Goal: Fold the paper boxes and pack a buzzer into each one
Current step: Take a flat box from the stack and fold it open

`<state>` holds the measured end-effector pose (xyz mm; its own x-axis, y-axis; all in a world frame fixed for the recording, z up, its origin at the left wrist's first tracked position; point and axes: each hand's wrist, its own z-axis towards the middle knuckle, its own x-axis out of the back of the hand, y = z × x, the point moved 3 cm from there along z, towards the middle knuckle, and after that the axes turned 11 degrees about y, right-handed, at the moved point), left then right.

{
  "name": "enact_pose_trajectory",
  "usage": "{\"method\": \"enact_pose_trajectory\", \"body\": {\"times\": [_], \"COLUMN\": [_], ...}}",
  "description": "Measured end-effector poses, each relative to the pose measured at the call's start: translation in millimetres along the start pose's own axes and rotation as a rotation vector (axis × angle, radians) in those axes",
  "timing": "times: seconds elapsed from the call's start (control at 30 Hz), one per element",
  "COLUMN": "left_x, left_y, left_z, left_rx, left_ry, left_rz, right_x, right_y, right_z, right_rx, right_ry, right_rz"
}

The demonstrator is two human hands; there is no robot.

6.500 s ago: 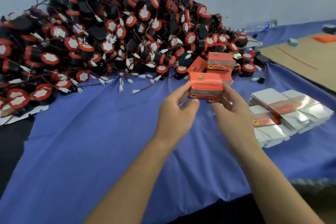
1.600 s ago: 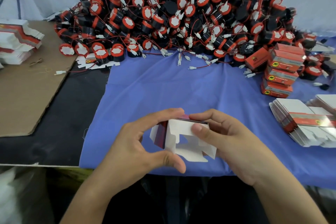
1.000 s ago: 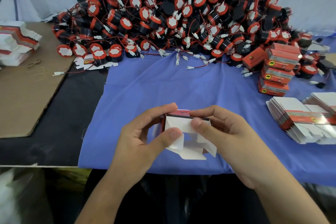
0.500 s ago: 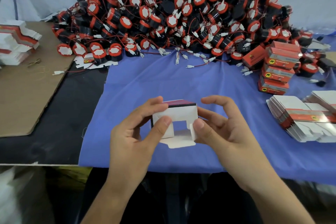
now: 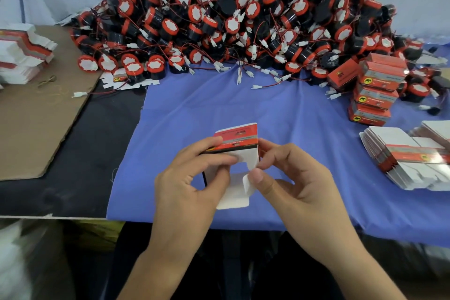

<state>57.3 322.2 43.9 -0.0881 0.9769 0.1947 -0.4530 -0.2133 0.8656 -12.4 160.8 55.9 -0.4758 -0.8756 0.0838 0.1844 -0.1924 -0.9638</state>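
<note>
Both hands hold a half-folded paper box [image 5: 237,143] above the near edge of the blue cloth [image 5: 280,114]: the left hand [image 5: 192,182] grips its left side, the right hand [image 5: 289,178] pinches a white flap, with the buzzer pile [image 5: 243,14] well behind.

Blue cloth [image 5: 243,109], cardboard sheet [image 5: 31,129] (left)

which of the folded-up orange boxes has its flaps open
The paper box gripped by the left hand and right hand: its white flaps hang loose. The stacked boxes at far right are all closed.
</note>
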Motion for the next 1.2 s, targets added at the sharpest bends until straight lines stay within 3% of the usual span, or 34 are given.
{"method": "enact_pose_trajectory", "body": {"times": [0.13,0.23,0.37,0.47,0.63,0.73,0.87,1.2], "left_x": [-0.7,-0.7,5.4,8.7,0.8,-3.0,-12.3,-17.7], "left_y": [6.0,8.0,-1.9,-4.3,9.0,16.2,25.0,22.9], "left_z": [-3.0,-0.9,7.4,7.6,-4.0,-11.3,-19.3,-24.4], "left_rx": [-0.065,-0.051,0.176,0.190,0.109,0.030,-0.131,-0.087], "left_ry": [0.007,-0.041,-0.085,-0.040,0.010,0.036,0.003,0.110], "left_rz": [0.026,-0.095,-0.339,-0.396,-0.440,-0.369,-0.399,-0.464], "right_x": [-3.7,-1.8,10.4,14.7,5.8,-1.7,-14.5,-30.4], "right_y": [5.7,8.8,5.1,0.5,-0.4,1.1,-2.0,-2.3], "right_z": [-1.1,-0.3,1.3,-1.1,-2.2,-6.6,-10.5,-18.8], "right_rx": [0.055,0.022,-0.032,-0.020,0.022,-0.055,-0.141,-0.187], "right_ry": [0.095,0.130,-0.102,-0.269,-0.004,0.065,0.095,0.269], "right_rz": [-0.118,-0.103,0.051,0.050,0.177,0.325,0.338,0.330]}}
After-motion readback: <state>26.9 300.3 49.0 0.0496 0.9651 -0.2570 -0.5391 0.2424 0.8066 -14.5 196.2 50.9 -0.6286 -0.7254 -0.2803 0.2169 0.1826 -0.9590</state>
